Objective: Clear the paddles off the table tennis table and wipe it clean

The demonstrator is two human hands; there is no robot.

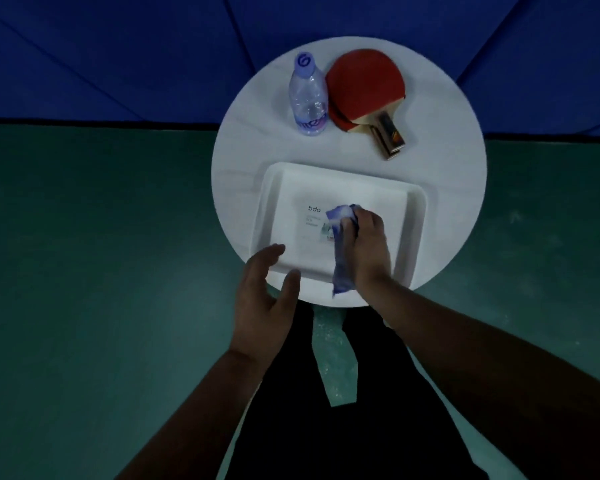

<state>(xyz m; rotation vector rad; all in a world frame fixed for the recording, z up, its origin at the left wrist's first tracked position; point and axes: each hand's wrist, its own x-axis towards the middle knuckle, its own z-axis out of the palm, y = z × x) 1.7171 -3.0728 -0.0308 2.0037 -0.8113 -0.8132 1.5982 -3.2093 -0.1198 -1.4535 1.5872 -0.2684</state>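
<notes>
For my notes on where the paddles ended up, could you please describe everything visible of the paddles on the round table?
The paddles lie flat at the far side of the round white table, apparently two stacked, red rubber faces up. The wooden handles point toward the person and to the right. A clear water bottle stands just to their left; contact is unclear. Neither hand touches them.
</notes>
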